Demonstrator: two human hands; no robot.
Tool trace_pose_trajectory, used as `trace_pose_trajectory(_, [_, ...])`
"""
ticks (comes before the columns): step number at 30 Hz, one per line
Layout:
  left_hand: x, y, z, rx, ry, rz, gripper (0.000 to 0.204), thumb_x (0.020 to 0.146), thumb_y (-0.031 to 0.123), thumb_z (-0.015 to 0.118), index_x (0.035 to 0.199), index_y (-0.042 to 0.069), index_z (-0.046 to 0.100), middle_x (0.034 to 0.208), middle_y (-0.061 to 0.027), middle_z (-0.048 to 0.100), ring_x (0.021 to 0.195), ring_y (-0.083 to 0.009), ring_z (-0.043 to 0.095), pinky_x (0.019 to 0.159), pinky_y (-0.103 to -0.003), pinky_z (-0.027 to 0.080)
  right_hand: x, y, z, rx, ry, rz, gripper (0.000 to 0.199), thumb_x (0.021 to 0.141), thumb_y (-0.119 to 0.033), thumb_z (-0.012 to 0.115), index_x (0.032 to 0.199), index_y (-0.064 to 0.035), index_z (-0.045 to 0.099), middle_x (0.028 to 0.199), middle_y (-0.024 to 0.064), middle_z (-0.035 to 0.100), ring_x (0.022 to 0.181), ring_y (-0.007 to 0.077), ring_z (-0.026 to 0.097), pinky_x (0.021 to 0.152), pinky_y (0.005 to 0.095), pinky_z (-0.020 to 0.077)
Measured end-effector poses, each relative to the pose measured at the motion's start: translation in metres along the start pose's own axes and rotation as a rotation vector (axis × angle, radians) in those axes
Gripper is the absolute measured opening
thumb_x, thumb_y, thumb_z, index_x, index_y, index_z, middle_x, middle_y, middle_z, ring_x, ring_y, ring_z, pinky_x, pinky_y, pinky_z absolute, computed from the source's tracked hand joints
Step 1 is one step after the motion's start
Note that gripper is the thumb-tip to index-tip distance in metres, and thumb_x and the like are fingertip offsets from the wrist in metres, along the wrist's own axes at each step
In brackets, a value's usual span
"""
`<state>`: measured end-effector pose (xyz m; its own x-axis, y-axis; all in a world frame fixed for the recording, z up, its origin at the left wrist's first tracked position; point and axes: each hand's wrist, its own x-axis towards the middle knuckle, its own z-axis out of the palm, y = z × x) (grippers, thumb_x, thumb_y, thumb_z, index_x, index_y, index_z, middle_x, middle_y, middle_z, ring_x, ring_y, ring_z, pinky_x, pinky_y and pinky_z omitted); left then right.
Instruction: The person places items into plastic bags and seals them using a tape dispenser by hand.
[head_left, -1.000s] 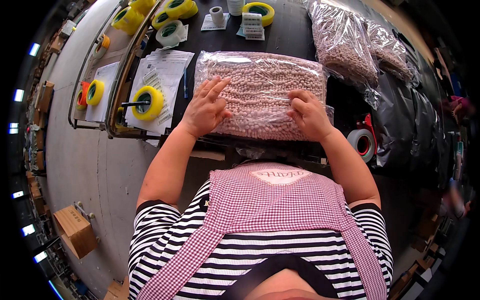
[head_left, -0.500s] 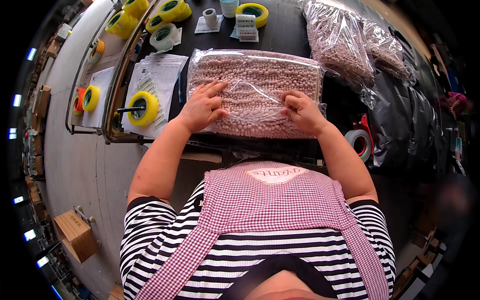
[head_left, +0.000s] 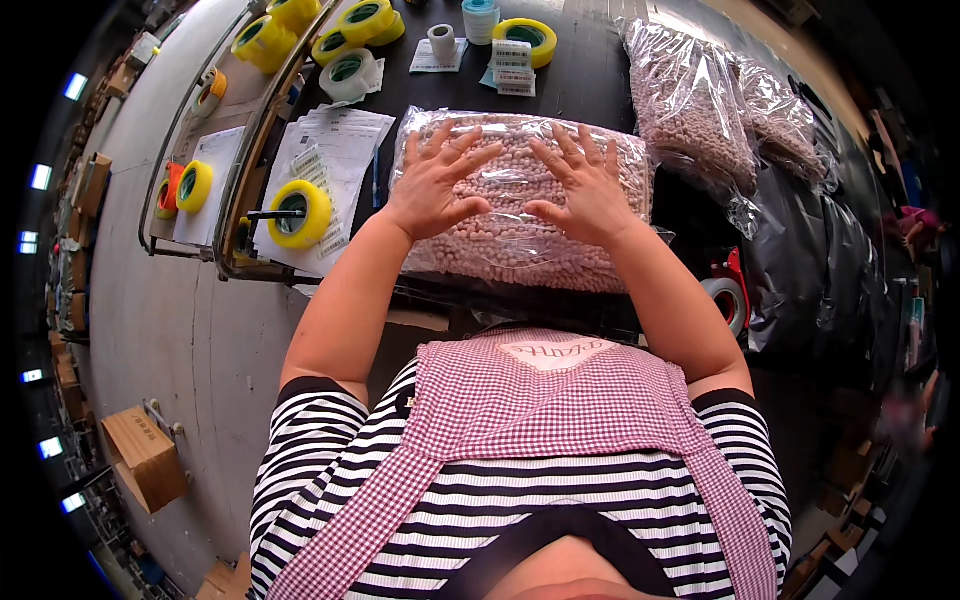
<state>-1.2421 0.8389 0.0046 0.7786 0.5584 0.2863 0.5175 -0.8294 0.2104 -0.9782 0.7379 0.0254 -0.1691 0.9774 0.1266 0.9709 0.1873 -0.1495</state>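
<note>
A folded pink bobbly mat in a clear plastic bag lies flat on the dark table in front of me. My left hand rests on the left part of the bag, palm down with its fingers spread. On the right part, my right hand lies the same way, its fingers stretched toward the bag's far edge. The two thumbs point at each other across the middle, with a gap of plastic between them. Neither hand grips anything.
Two more bagged pink mats lie at the far right, above black plastic sheeting. A red tape dispenser stands right of my bag. To the left are papers, a yellow tape roll and a cardboard box on the floor.
Both hands have moved from pinching the plastic near the middle to lying spread on the bag, farther from me. The fingers have opened.
</note>
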Motion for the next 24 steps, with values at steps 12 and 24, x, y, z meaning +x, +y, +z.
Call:
trace_pose_trajectory(12, [0.003, -0.008, 0.029, 0.054, -0.352, -0.143, 0.087, 0.076, 0.075, 0.063, 0.153, 0.042, 0.038, 0.169, -0.005, 0.01, 0.155, -0.038, 0.001, 0.114, -0.075, 0.004, 0.003, 0.003, 0.06, -0.116, -0.194, 0.117, 0.096, 0.08, -0.081, 0.054, 0.16, -0.0375, 0.021, 0.169, 0.0073, 0.007, 0.155, 0.0357, -0.001, 0.119, 0.0644, -0.0068])
trace_pose_trajectory(24, [0.005, -0.007, 0.038, 0.086, -0.293, -0.115, 0.094, 0.071, 0.08, 0.062, 0.151, 0.036, 0.043, 0.168, -0.0061, 0.013, 0.154, -0.0385, 0.004, 0.113, -0.076, 0.007, 0.013, -0.006, 0.05, -0.197, -0.339, 0.176, 0.098, 0.081, -0.079, 0.054, 0.161, -0.0372, 0.015, 0.17, 0.005, 0.005, 0.155, 0.0337, -0.001, 0.119, 0.0619, -0.0076])
